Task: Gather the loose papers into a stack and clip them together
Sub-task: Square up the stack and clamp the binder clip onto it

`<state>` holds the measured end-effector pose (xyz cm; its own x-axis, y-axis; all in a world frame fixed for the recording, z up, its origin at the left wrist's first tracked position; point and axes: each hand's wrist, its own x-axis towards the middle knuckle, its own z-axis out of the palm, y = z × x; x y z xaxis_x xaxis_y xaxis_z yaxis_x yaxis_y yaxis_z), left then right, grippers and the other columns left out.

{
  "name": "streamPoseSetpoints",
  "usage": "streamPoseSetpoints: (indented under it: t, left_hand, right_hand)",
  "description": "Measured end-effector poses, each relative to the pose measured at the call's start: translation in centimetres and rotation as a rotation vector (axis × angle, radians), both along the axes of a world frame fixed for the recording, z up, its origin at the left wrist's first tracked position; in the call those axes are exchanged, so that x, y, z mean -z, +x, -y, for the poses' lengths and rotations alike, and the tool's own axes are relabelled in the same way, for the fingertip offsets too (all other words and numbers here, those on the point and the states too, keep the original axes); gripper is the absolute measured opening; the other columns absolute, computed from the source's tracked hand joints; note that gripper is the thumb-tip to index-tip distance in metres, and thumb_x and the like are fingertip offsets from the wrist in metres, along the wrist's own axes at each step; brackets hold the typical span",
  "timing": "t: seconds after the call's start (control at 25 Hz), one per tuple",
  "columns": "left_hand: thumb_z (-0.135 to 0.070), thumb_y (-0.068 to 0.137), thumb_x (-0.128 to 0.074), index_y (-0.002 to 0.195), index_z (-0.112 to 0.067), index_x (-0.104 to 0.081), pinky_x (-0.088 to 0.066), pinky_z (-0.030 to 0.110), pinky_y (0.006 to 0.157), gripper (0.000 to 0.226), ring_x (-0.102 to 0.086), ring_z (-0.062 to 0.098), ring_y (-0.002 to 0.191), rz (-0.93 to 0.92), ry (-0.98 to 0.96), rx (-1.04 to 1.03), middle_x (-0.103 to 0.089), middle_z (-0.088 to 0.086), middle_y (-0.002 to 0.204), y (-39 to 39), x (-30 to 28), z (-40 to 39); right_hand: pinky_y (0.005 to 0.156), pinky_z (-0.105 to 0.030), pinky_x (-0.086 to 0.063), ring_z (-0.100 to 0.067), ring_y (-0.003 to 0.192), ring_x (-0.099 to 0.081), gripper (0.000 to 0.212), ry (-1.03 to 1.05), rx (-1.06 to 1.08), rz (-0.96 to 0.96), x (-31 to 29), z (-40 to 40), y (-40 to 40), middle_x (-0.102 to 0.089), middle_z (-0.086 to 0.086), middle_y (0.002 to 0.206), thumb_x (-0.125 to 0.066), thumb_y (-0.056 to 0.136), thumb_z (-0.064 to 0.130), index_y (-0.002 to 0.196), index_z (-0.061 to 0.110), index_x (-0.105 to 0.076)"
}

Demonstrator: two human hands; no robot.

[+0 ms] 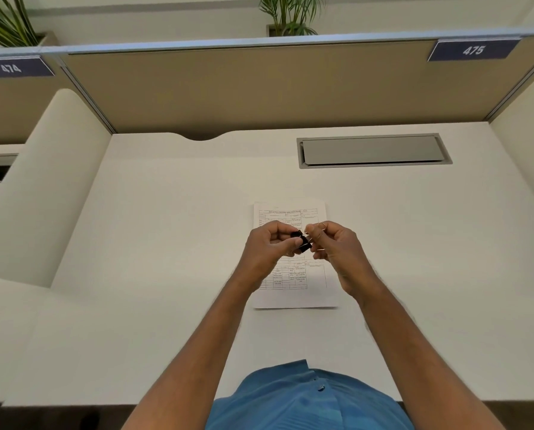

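Observation:
A stack of printed papers (316, 293) lies flat on the white desk (166, 243), squared into one pile, its middle hidden by my hands. Above it I hold a black binder clip (302, 243). My left hand (270, 248) pinches the clip's black body between thumb and fingers. My right hand (334, 246) grips the clip's wire handles, one loop showing above the fingers. The clip is lifted off the papers and not touching them.
A grey cable hatch (374, 150) is set into the desk at the back right. A tan partition (259, 88) closes the back, with curved white dividers (42, 181) at the sides. Potted plants (290, 17) stand behind the partition.

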<state>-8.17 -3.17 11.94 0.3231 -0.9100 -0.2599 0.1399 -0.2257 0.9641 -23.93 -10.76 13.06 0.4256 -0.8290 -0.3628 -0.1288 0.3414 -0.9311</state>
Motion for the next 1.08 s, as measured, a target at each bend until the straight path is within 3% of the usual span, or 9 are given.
streamPoseSetpoints:
  t: [0.16,0.44,0.64,0.8,0.96,1.08]
  left_hand:
    - [-0.003,0.089,-0.076,0.104,-0.003,-0.070,-0.060,0.033,0.074,0.016,-0.075,0.028,0.081,-0.135,-0.014,-0.024,-0.078,0.022,0.093,-0.6,0.0,-0.1]
    - [-0.004,0.090,-0.075,0.107,-0.002,-0.070,-0.058,0.034,0.074,0.018,-0.073,0.029,0.082,-0.239,-0.012,-0.029,-0.077,0.016,0.092,-1.1,0.3,0.0]
    - [-0.018,0.084,-0.080,0.102,-0.013,-0.074,-0.047,0.032,0.076,0.020,-0.065,0.019,0.090,-0.230,0.004,-0.105,-0.075,0.008,0.098,-1.3,0.8,0.6]
    - [-0.017,0.086,-0.079,0.099,-0.013,-0.071,-0.044,0.032,0.069,0.016,-0.058,0.020,0.077,-0.313,0.023,-0.190,-0.074,0.006,0.089,-1.1,1.6,1.1]
    - [-0.016,0.091,-0.077,0.102,-0.007,-0.069,-0.048,0.027,0.062,0.016,-0.058,0.015,0.065,-0.386,0.078,-0.245,-0.073,0.004,0.081,-1.0,2.0,1.4]
    - [-0.021,0.090,-0.078,0.101,-0.006,-0.067,-0.050,0.027,0.064,0.022,-0.061,0.014,0.065,-0.379,0.121,-0.244,-0.072,0.004,0.078,-0.6,2.7,1.8]
  right_hand:
    - [0.066,-0.028,-0.047,-0.026,0.076,-0.060,0.015,0.143,0.044,0.131,-0.1,0.1,0.3,-0.064,-0.005,0.078,-0.073,0.092,0.026,0.092,0.012,-0.068]
    - [0.064,-0.025,-0.053,-0.016,0.071,-0.065,0.010,0.407,0.108,0.261,-0.2,0.0,1.0,-0.069,-0.006,0.087,-0.068,0.095,0.014,0.105,0.012,-0.068]
    - [0.078,-0.033,-0.047,-0.016,0.090,-0.071,0.032,0.409,0.104,0.172,0.4,-1.0,1.8,-0.075,-0.003,0.100,-0.057,0.101,0.040,0.108,0.014,-0.075]
    - [0.085,-0.035,-0.048,-0.017,0.099,-0.069,0.046,0.370,0.035,0.140,0.8,-1.1,1.8,-0.076,-0.002,0.108,-0.057,0.096,0.056,0.113,0.018,-0.076]
    - [0.087,-0.034,-0.047,-0.012,0.104,-0.065,0.033,0.152,-0.090,0.018,1.3,-1.3,1.9,-0.075,0.002,0.115,-0.075,0.087,0.040,0.118,0.028,-0.072]
    - [0.085,-0.032,-0.046,-0.011,0.101,-0.066,0.034,0.159,-0.051,0.005,2.1,-0.6,2.1,-0.076,0.002,0.110,-0.079,0.086,0.032,0.118,0.026,-0.071]
